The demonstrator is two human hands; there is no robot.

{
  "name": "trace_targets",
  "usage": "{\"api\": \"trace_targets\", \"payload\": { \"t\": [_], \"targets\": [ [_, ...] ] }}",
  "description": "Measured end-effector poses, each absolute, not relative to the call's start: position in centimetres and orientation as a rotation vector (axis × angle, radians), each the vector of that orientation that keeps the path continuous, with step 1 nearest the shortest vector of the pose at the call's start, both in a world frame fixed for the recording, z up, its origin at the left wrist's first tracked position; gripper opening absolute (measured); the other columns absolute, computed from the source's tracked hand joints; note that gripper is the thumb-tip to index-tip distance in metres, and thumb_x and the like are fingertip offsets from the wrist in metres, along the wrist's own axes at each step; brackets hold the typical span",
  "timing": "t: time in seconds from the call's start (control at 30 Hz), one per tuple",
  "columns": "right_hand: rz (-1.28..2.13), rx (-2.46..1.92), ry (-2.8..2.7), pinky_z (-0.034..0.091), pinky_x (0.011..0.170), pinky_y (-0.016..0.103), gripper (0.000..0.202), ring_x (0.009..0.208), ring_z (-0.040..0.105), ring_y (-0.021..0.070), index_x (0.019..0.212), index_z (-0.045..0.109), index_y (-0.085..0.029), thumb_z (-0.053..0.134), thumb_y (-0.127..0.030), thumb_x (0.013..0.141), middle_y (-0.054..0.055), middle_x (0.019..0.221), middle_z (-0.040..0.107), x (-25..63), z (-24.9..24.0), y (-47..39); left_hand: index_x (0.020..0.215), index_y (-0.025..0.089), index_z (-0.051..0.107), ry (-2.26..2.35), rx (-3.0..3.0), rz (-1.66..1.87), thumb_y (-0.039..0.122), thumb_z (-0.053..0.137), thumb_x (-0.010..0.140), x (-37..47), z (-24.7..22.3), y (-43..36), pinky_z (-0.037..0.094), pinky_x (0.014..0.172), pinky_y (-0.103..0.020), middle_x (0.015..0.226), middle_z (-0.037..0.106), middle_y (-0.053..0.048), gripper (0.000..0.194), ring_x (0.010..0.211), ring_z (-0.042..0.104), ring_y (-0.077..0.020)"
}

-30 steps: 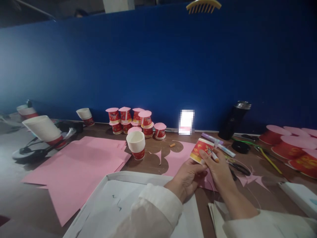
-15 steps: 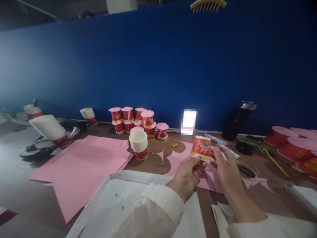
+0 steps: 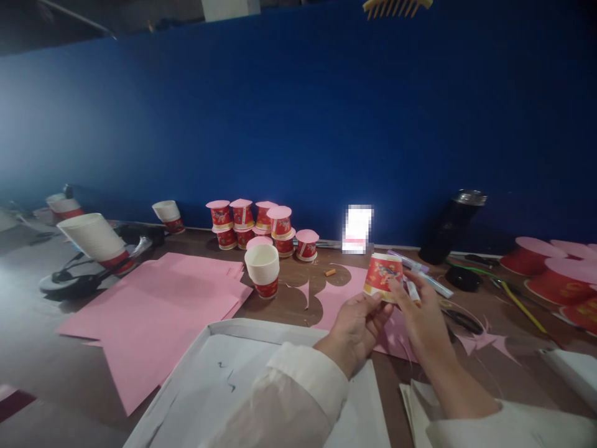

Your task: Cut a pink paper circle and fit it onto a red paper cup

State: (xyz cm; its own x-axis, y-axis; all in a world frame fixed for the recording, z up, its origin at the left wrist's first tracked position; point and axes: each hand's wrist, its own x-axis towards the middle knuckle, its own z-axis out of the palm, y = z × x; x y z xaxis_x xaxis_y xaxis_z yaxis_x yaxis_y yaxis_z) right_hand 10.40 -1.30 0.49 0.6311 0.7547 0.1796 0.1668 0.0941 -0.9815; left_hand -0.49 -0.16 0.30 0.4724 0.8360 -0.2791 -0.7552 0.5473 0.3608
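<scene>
One cup (image 3: 383, 274) is in hand, raised above the pink sheet (image 3: 336, 302), pale end uppermost and gold band lowest. The left hand (image 3: 353, 333) pinches its lower edge between thumb and fingers. The right hand (image 3: 424, 311) is closed around a white-and-orange stick (image 3: 413, 291), with fingertips at the cup's right side; whether they press or merely touch cannot be determined.

Handling, in this inspector's judgement: the wall looks like paper and would probably dent, so the pinch should stay light and close to the edge. The left fingertips should do the turning, the right should steady the side, and the stick should be kept angled away from the printed face.

Markings: the cup bears a multicoloured motif on red; no brand found. The red drums (image 3: 566, 270) at far right carry gold marks, not legible. Dark squiggles on the tray (image 3: 200, 373) form no readable word. The screen (image 3: 357, 229) is pixelated; nothing can be read. No label was made out on the bottle (image 3: 445, 230).
</scene>
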Motion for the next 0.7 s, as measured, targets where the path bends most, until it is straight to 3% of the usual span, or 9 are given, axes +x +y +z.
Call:
{"api": "trace_targets", "payload": {
  "t": [0.2, 0.47, 0.57, 0.7],
  "targets": [
    [0.543, -1.443, -0.857, 0.058, 0.095, 0.046, 0.065, 0.107, 0.069, 0.0290, 0.116, 0.063, -0.025, 0.083, -0.060, 0.064, 0.007, 0.117, 0.070, 10.1, 0.5, -1.2, 0.079, 0.008, 0.072, 0.434, 0.239, 1.013, 0.003, 0.079, 0.077, -0.4, -0.3, -0.1, 0.059, 0.082, -0.019, 0.087, 0.072, -0.009, 0.008, 0.077, 0.068, -0.0105],
    [0.514, -1.432, -0.866, 0.060, 0.088, 0.044, 0.058, 0.100, 0.070, 0.0273, 0.110, 0.066, -0.024, 0.081, -0.060, 0.066, 0.006, 0.111, 0.073, 10.2, 0.6, -1.2, 0.085, 0.007, 0.075, 0.327, 0.346, 0.989, 0.007, 0.081, 0.073, -0.3, -0.6, -0.3, 0.055, 0.099, -0.027, 0.098, 0.074, -0.013, 0.013, 0.089, 0.072, -0.0157],
    [0.517, -1.471, -0.802, 0.060, 0.088, 0.043, 0.064, 0.099, 0.071, 0.0271, 0.115, 0.066, -0.024, 0.079, -0.066, 0.069, 0.007, 0.115, 0.072, 10.4, 0.5, -1.3, 0.086, 0.008, 0.075, 0.368, 0.359, 0.978, 0.007, 0.079, 0.076, -0.3, -0.6, -0.2, 0.056, 0.095, -0.025, 0.096, 0.074, -0.012, 0.011, 0.086, 0.071, -0.0141],
    [0.526, -1.440, -0.681, 0.057, 0.100, 0.047, 0.068, 0.110, 0.070, 0.0270, 0.128, 0.063, -0.027, 0.074, -0.070, 0.076, 0.006, 0.127, 0.069, 11.3, -0.7, -1.2, 0.081, 0.010, 0.070, 0.438, 0.332, 0.983, 0.009, 0.079, 0.080, -0.3, -0.9, 0.2, 0.056, 0.089, -0.023, 0.090, 0.073, -0.009, 0.009, 0.078, 0.071, -0.0120]
  ]
}}
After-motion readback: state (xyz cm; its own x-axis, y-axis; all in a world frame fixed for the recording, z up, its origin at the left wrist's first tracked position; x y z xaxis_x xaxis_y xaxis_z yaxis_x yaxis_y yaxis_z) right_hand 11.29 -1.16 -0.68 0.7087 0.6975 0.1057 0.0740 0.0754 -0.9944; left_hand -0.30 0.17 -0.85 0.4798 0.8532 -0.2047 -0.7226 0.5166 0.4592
